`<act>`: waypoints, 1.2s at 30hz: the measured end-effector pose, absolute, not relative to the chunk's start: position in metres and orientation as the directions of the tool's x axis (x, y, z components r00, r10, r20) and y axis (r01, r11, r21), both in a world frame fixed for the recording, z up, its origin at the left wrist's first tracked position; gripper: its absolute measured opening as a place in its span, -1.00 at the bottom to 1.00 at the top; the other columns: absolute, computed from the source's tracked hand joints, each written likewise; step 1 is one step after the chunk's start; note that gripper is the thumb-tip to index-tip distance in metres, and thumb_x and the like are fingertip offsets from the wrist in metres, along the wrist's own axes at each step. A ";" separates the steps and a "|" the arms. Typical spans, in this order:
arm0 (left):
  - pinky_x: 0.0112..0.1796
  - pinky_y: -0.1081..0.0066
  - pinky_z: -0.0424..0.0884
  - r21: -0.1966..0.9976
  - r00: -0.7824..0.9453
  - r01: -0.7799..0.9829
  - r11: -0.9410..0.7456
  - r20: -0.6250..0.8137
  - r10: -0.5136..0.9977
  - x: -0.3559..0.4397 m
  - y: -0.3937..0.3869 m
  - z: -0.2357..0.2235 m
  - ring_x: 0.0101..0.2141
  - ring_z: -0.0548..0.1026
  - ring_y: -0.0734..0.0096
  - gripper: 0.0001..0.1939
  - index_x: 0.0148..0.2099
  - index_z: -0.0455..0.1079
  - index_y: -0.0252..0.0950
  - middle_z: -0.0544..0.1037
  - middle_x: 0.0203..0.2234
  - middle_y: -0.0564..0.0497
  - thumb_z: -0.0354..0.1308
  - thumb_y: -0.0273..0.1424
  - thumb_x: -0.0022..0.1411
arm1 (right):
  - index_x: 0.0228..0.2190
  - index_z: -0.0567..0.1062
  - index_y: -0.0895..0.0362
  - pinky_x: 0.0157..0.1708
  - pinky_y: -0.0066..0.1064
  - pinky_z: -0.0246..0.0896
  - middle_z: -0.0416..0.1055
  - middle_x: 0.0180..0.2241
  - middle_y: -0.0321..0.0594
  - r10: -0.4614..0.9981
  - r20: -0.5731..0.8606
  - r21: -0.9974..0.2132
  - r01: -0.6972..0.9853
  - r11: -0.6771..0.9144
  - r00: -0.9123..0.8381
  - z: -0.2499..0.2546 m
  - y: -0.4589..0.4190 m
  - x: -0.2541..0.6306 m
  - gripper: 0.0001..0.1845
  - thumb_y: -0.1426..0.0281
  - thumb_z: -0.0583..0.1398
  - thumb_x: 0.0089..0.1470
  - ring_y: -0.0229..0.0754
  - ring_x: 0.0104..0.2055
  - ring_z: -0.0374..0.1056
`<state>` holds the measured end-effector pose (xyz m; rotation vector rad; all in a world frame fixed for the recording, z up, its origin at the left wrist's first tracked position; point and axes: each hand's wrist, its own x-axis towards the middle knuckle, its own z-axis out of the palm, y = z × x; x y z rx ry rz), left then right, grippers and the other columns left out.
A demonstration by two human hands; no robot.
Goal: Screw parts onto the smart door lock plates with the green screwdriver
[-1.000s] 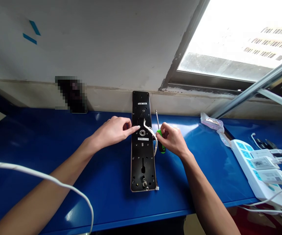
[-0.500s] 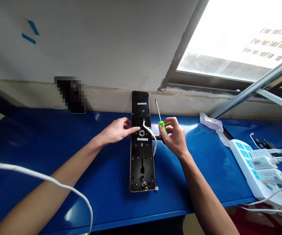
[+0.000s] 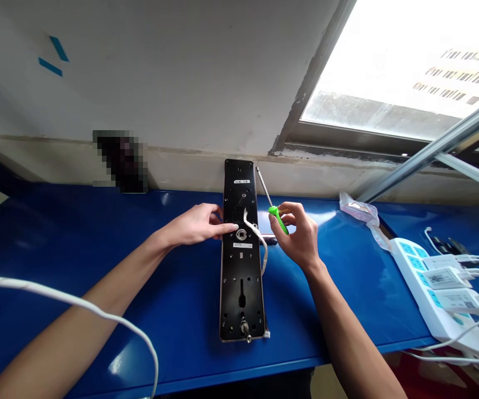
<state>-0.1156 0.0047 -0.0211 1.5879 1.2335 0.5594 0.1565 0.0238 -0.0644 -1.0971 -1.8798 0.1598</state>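
Observation:
A long black door lock panel (image 3: 241, 263) lies back side up on the blue table, with screw holes, small white labels and a round socket near its middle. My left hand (image 3: 200, 224) grips its left edge, the thumb on the face beside the socket and the fingers partly hidden at the side. A white wire bundle (image 3: 260, 234) comes out of the panel and hangs over its right edge. My right hand (image 3: 297, 233) holds a green-handled screwdriver (image 3: 279, 219), its shaft pointing up beside the panel's top right edge. A metal post (image 3: 245, 330) sticks up near the panel's lower end.
On the right stands a white power strip (image 3: 414, 293) with several chargers and cables. A plastic-wrapped packet (image 3: 362, 210) lies behind it. A white cable (image 3: 98, 312) loops across the lower left. Partly behind the panel and my right hand is a dark-edged flat object (image 3: 269, 240).
The lock panel has shifted slightly toward me, with my left hand still on it. The screwdriver's tip has swung left, closer to the panel's edge.

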 end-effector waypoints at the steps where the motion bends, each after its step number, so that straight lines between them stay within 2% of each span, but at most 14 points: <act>1: -0.10 0.24 0.57 0.905 0.391 0.424 0.033 -0.216 0.894 -0.116 0.004 -0.020 -0.09 0.67 0.07 -0.43 0.05 0.50 -0.30 0.70 -0.08 -0.14 0.34 0.03 0.19 | -0.14 0.41 0.03 -0.41 -0.41 0.42 0.54 -0.33 -0.31 0.734 0.653 -0.498 0.624 0.603 -0.188 -0.064 0.023 0.156 -0.80 0.29 0.28 0.23 -0.28 -0.44 0.48; 7: -0.27 0.31 0.55 0.875 0.451 0.483 -0.011 -0.238 0.860 -0.120 0.002 -0.018 -0.25 0.67 0.17 -0.44 0.05 0.49 -0.29 0.70 -0.20 -0.12 0.32 0.04 0.21 | -0.14 0.43 0.02 -0.38 -0.37 0.47 0.58 -0.31 -0.27 0.687 0.689 -0.437 0.625 0.647 -0.230 -0.064 0.022 0.155 -0.82 0.32 0.27 0.23 -0.26 -0.45 0.47; 12: -0.29 0.34 0.56 0.887 0.491 0.462 -0.001 -0.255 0.833 -0.121 0.003 -0.020 -0.24 0.67 0.18 -0.39 0.11 0.47 -0.26 0.70 -0.19 -0.11 0.34 0.05 0.19 | -0.14 0.43 0.02 -0.39 -0.37 0.48 0.59 -0.30 -0.25 0.662 0.713 -0.408 0.630 0.660 -0.231 -0.063 0.022 0.155 -0.84 0.33 0.27 0.24 -0.26 -0.46 0.47; 17: -0.32 0.34 0.56 0.868 0.511 0.496 -0.020 -0.272 0.815 -0.120 0.000 -0.016 -0.32 0.65 0.22 -0.39 0.07 0.49 -0.28 0.69 -0.24 -0.11 0.35 0.07 0.18 | -0.15 0.44 0.03 -0.40 -0.39 0.47 0.59 -0.29 -0.25 0.635 0.729 -0.375 0.627 0.683 -0.257 -0.064 0.023 0.155 -0.85 0.34 0.27 0.24 -0.27 -0.46 0.47; 21: -0.31 0.35 0.59 0.870 0.524 0.492 0.011 -0.307 0.794 -0.119 -0.003 -0.012 -0.28 0.67 0.20 -0.42 0.05 0.50 -0.28 0.70 -0.24 -0.11 0.37 0.04 0.17 | -0.15 0.44 0.03 -0.39 -0.38 0.48 0.59 -0.29 -0.24 0.626 0.731 -0.359 0.626 0.692 -0.272 -0.066 0.023 0.155 -0.85 0.34 0.27 0.24 -0.26 -0.45 0.48; 30: -0.27 0.31 0.63 0.856 0.500 0.510 0.086 -0.377 0.779 -0.117 -0.009 -0.006 -0.23 0.70 0.12 -0.45 0.00 0.52 -0.27 0.71 -0.26 -0.12 0.40 0.01 0.13 | -0.15 0.46 0.02 -0.39 -0.36 0.48 0.59 -0.30 -0.24 0.634 0.722 -0.366 0.623 0.691 -0.279 -0.066 0.022 0.156 -0.86 0.33 0.27 0.24 -0.24 -0.44 0.49; 36: -0.38 0.37 0.54 0.783 0.449 0.622 0.013 -0.371 0.813 -0.117 -0.011 0.000 -0.39 0.67 0.18 -0.44 -0.06 0.54 -0.24 0.70 -0.37 -0.06 0.36 0.10 0.12 | -0.14 0.45 0.02 -0.36 -0.35 0.49 0.59 -0.28 -0.25 0.668 0.711 -0.448 0.590 0.672 -0.220 -0.064 0.022 0.153 -0.82 0.31 0.30 0.22 -0.25 -0.43 0.49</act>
